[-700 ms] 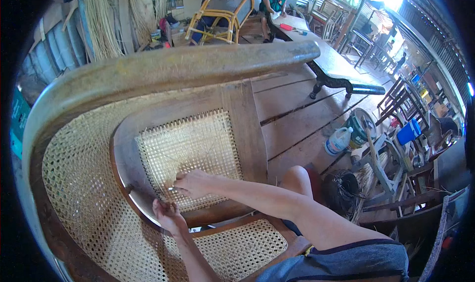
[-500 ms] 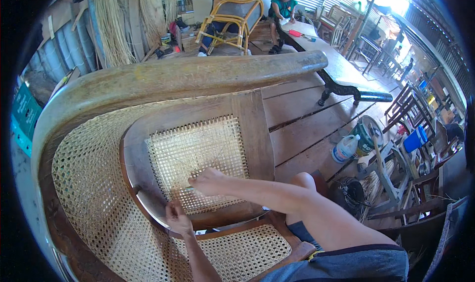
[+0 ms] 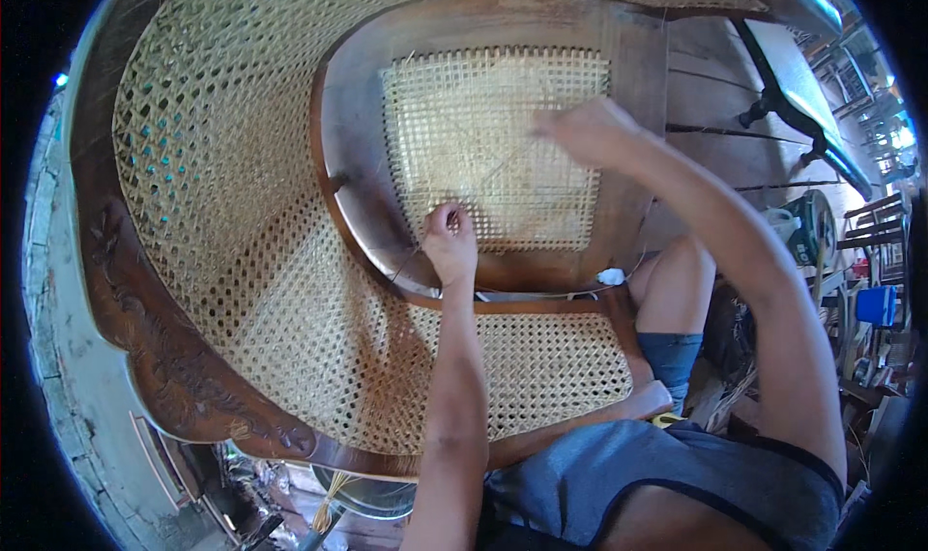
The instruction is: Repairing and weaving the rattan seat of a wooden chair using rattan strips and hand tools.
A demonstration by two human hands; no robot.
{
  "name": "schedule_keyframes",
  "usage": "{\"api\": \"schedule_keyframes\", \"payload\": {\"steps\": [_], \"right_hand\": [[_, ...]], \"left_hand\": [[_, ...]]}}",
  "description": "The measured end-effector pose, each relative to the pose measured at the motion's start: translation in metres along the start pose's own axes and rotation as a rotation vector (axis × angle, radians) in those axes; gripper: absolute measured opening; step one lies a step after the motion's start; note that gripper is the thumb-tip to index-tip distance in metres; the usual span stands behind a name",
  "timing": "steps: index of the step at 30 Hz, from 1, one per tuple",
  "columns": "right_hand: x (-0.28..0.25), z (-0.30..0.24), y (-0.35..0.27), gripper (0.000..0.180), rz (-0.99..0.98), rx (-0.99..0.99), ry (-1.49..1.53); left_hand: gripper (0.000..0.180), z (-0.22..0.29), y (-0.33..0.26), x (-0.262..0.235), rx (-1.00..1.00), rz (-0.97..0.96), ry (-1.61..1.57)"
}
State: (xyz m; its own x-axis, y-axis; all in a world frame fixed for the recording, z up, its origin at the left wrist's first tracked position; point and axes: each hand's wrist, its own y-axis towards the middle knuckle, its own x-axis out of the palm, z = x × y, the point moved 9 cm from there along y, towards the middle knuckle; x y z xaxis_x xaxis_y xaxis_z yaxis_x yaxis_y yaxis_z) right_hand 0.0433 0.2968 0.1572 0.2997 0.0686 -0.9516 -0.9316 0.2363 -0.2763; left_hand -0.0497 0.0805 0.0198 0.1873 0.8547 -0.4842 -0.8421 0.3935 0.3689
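Note:
A wooden chair seat [image 3: 628,77] holds a square panel of woven cane [image 3: 503,155], its strands crossing in a grid. My left hand [image 3: 449,246] is over the panel's near left corner, fingers pinched together; what they grip is too small to make out. Farther right, my right hand [image 3: 590,133] is raised over the panel, closed and smeared by motion. A thin cane strand [image 3: 498,171] seems to run from its fingertips down toward the weave. Around the seat curves a backrest of open-holed cane [image 3: 251,193] within a dark carved wooden frame [image 3: 164,367].
A small white object [image 3: 610,276] lies by the seat's near right corner, close to my knee. To the right are a long bench [image 3: 793,87], a green bucket [image 3: 807,224], a blue container [image 3: 876,305] and wooden chairs [image 3: 875,224]. Plank flooring [image 3: 710,97] runs beyond the seat.
My view has tilted down and turned closer over the chair. My right hand has moved away from the left, toward the panel's right side. The people at the back are out of view.

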Motion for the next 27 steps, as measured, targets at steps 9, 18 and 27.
{"api": "schedule_keyframes", "payload": {"steps": [9,18,27], "right_hand": [[-0.033,0.037,-0.024,0.019,0.183,-0.028,-0.131],[-0.079,0.035,-0.079,0.024,0.404,0.113,0.126],[-0.023,0.002,-0.047,0.042,0.255,0.196,0.636]], "left_hand": [[0.013,0.006,-0.002,0.000,0.009,0.028,-0.072],[0.021,0.109,0.026,0.016,0.139,-0.052,-0.386],[0.015,0.091,0.073,-0.085,-0.112,0.021,-0.909]]}}
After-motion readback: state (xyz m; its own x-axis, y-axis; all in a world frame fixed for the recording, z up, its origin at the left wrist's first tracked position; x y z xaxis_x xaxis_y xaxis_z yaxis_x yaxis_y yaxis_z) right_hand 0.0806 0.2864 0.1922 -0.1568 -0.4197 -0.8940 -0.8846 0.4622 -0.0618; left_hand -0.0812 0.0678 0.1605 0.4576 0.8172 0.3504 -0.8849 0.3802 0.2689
